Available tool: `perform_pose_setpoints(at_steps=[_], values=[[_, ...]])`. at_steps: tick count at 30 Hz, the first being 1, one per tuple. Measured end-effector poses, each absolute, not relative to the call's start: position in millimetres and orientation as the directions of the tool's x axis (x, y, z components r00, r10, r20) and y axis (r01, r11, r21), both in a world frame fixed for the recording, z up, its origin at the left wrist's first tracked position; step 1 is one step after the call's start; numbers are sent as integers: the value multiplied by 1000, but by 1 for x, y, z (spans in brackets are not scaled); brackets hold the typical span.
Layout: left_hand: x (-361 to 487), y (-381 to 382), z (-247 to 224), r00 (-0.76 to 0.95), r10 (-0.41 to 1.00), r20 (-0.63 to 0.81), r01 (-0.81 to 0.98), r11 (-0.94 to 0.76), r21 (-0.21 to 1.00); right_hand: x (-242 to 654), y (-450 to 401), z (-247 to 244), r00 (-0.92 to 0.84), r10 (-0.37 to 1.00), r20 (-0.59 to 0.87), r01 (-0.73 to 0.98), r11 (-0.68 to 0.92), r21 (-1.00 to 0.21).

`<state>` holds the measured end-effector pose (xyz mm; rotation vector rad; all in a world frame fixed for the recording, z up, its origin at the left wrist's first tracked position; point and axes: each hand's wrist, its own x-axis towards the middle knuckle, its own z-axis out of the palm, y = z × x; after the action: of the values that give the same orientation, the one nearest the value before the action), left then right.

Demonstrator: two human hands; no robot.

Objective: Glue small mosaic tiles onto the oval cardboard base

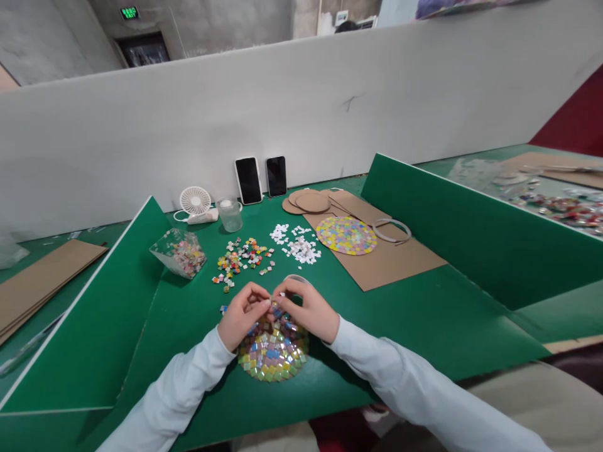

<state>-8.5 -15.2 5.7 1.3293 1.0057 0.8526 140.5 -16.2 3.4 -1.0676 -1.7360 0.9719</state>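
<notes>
Both hands meet above a round mosaic (273,355) of shiny yellow, pink, blue and green square tiles, whose far part they hide. My left hand (245,316) is closed in a pinch, thumb against forefinger. Opposite it, fingertips nearly touching, my right hand (308,309) pinches too. A small mosaic tile seems to be held between them, mostly covered by the fingers. Just beyond my hands shows the rim of a round clear object (296,277). Loose coloured tiles (242,256) lie scattered past my left hand, and small white squares (304,249) are heaped beyond my right.
A clear container of tiles (181,254) stands at left. Behind are a white fan (195,201), a cup (230,216) and two phones (248,181). Right, a matte mosaic disc (346,235) and a ring (391,230) lie on cardboard (381,270). Green side panels (452,220) border the workspace.
</notes>
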Motion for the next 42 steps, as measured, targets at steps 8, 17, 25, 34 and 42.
perform_pose_setpoints(at_steps=[8,17,25,34,42], values=[[-8,-15,8,320,942,-99,102,70,992,141,-17,1,-204,908,365,404,418,-814],[-4,-18,4,310,939,-150,88,129,988,139,-21,-8,-253,834,490,537,542,-646],[-3,-20,3,346,927,-143,71,126,990,137,-22,-6,-281,819,500,582,560,-590],[-2,-20,5,382,917,-113,3,121,993,135,-20,-4,-243,863,443,462,504,-729],[0,-20,5,380,903,-201,-181,286,941,137,-19,5,-217,912,349,323,404,-856]])
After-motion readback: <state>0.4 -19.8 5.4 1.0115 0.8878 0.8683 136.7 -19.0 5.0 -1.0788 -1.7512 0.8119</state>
